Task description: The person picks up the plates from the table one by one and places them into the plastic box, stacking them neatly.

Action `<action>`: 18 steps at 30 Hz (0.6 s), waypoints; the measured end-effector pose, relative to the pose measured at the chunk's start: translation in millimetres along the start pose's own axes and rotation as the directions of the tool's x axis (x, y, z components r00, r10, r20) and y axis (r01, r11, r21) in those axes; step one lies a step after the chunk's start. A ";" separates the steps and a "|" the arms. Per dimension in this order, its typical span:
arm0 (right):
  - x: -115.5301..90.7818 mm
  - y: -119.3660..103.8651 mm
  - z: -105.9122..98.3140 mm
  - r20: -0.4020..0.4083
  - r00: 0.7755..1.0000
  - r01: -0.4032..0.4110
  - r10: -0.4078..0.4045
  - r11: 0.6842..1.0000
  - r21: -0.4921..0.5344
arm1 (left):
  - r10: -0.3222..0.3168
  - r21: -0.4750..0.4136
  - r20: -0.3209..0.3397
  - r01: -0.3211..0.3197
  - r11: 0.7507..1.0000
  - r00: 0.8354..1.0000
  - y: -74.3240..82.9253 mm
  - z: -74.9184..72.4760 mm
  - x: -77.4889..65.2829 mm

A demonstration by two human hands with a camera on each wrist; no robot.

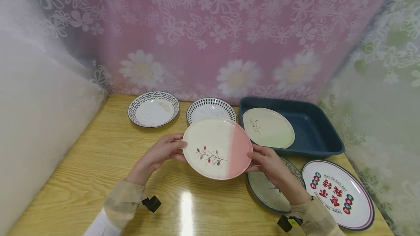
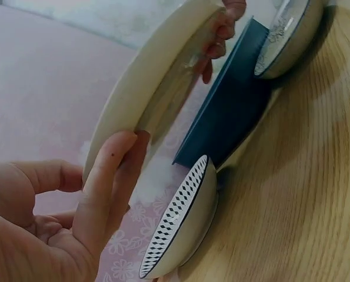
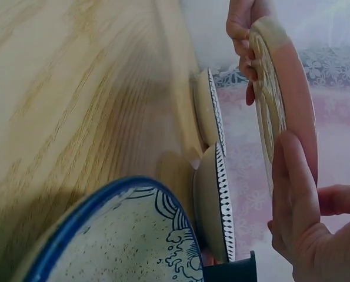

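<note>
Where the held plate (image 1: pixel 214 148) overlaps, a diamond-rimmed bowl (image 1: pixel 211 109) disappears.

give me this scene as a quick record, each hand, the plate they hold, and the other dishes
left hand: grips plate's left edge
right hand: grips its pink right edge
held plate: cream and pink, sprig motif, raised above table
blue tray: holds cream-and-green plate
back left: wavy-rimmed dish, diamond-rimmed dish
front right: speckled dish, white plate with red lettering
</note>
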State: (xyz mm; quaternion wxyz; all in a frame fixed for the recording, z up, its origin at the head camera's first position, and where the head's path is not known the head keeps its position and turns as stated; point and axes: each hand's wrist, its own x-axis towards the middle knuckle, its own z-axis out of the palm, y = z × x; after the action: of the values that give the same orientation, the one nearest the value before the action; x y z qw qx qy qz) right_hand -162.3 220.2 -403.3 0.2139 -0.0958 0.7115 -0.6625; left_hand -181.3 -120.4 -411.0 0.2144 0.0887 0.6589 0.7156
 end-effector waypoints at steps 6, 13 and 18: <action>-8.2 -6.6 -9.5 -0.057 0.993 0.104 -0.103 0.994 0.028 | 0.034 0.004 -0.007 -0.034 0.999 0.999 6.7 12.8 12.0; -18.9 -25.0 -40.8 -0.171 0.978 0.138 -0.121 0.986 0.091 | 0.120 -0.009 -0.039 -0.120 0.993 0.992 18.0 38.3 41.1; -30.9 -35.0 -75.7 -0.270 0.956 0.157 -0.114 0.977 0.146 | 0.150 0.066 0.021 -0.151 0.986 0.988 18.3 58.4 64.0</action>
State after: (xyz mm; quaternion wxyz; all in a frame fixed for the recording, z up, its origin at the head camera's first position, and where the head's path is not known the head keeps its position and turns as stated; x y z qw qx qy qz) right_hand -172.6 297.8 -361.1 0.0799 -0.0386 0.6673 -0.7395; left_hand -218.0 -41.2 -396.3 0.1618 0.1511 0.6725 0.7062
